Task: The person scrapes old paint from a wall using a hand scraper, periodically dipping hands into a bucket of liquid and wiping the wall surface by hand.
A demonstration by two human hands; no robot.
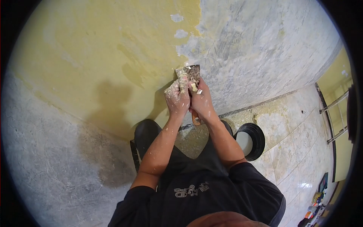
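Observation:
A scraper (194, 70) with a broad, speckled metal blade and a wooden handle is up against the wall, at the border between yellow paint (124, 41) and bare grey-white plaster (257, 49). My right hand (203, 101) is wrapped around its handle, whose end sticks out below the palm. Dusted with paint crumbs, my left hand (177, 99) is closed beside it, its fingers pressed along the left side of the blade. Pale paint flakes cling to the blade and to both hands.
A black bucket (258, 142) holding whitish liquid stands on the tiled floor (291, 151), right of my knees. Paint debris lies along the wall's foot. A metal ladder-like frame (336, 104) is at far right, with assorted items (317, 198) lower down.

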